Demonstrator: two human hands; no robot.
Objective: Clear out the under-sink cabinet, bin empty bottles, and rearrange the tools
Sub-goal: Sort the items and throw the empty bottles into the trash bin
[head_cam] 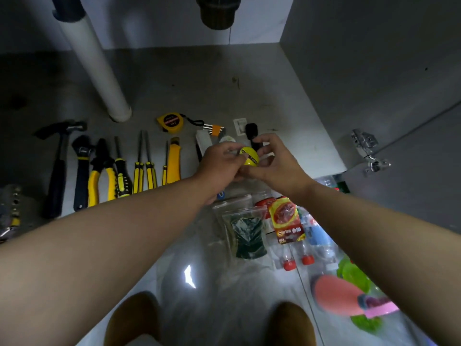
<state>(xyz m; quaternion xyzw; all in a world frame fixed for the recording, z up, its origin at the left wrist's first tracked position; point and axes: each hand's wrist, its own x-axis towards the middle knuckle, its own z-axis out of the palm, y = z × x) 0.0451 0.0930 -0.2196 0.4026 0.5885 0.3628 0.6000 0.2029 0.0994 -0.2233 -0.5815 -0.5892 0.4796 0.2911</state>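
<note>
1. A small yellow roll (249,157) with black markings is held between both hands above the cabinet floor (199,78), just in front of the tool row's right end. It looks round; its long axis cannot be told.
2. The left hand (219,163) has its grip closed on the roll's left side, fingers curled over the top.
3. The right hand (272,161) has its grip closed on the roll's right side, thumb below, fingers arched above.
4. Behind the hands lie a black object (252,129), a white plate (240,126) and a white piece (203,139), partly hidden.
5. To the left, tools lie side by side with handles toward the person, long axes running front to back: hammer (58,168), wrench (81,171), pliers (101,171), screwdrivers (138,171) and a yellow knife (173,163).
6. A tape measure (171,122) sits behind the knife, its strap trailing right.
7. A white pipe (94,66) meets the cabinet floor behind the tools.
8. Nearer the person, on the tiled floor, lie plastic bags (245,231), a red packet (287,221) and bottles (309,245) with red caps pointing toward the person.
</note>
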